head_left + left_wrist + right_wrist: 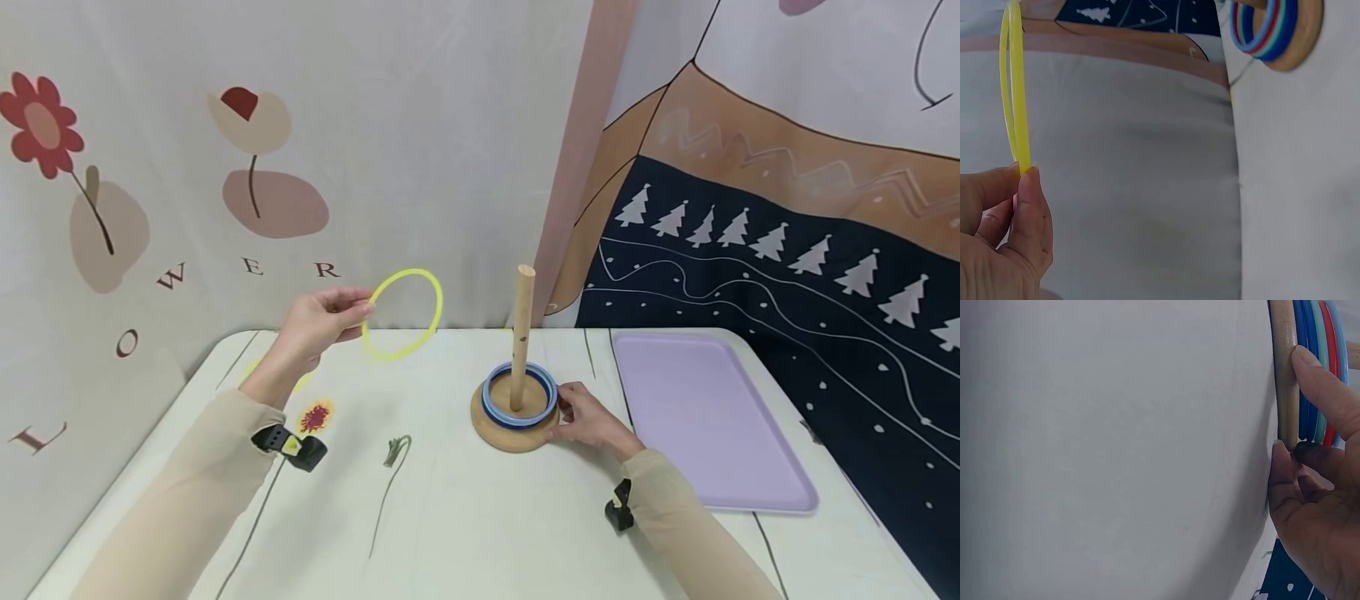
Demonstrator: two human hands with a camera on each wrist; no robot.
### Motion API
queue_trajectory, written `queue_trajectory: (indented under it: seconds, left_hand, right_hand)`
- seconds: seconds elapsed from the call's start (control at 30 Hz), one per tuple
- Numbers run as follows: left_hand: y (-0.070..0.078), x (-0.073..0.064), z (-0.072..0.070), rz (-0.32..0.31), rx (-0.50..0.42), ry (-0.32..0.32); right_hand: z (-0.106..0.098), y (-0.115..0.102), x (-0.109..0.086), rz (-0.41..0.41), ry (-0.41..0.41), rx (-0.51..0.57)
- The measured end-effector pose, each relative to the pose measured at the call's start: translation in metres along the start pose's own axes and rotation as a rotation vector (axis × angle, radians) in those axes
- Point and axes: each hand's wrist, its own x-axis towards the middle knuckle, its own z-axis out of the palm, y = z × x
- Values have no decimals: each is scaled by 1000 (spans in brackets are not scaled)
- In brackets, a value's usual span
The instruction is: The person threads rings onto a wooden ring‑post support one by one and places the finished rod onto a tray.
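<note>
My left hand pinches a thin yellow ring by its edge between thumb and fingers, raised over the far left of the table. To its right stands a wooden peg on a round wooden base. Around the peg's foot lies a stack of rings; a light blue one is on top, and a red ring, a teal ring and dark blue ones show below it in the right wrist view. My right hand grips the rim of the base, thumb on top and fingers beneath.
A lilac tray lies to the right of my right hand. Behind my left forearm shows a yellow curve, mostly hidden. The white tabletop carries printed plants and lines. Patterned cloth walls stand behind the table.
</note>
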Motion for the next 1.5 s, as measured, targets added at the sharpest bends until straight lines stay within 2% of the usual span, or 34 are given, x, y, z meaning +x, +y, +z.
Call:
queue_trajectory:
  seconds: [0.17, 0.33, 0.47, 0.67, 0.87, 1.07, 1.2, 1.33, 1.5]
  left_hand:
    - [26, 4, 15, 37, -69, -47]
    - [44, 10, 32, 56, -125, -72]
    - [54, 14, 46, 72, -146, -79]
    - [66, 19, 63, 114, -115, -95]
    - [74, 25, 82, 87, -157, -115]
    - [73, 31, 97, 52, -181, -135]
    - [67, 36, 107, 22, -169, -143]
    - [53, 40, 117, -19, -136, -147]
    - [27, 43, 130, -82, -110, -152]
  right_hand:
    - [0, 1, 0, 0, -2, -3]
    - [0, 1, 1, -6, 0, -6]
    - [0, 1, 0, -26, -2, -10]
    - [0, 0, 1, -12, 2, -6]
    - [0, 0, 1, -6, -2, -3]
    - [1, 0, 1, 11, -3, 3]
    - [1, 1, 1, 2, -4, 1]
    - [1, 1, 1, -6, -6, 6]
    - [0, 1, 1, -8, -6, 8]
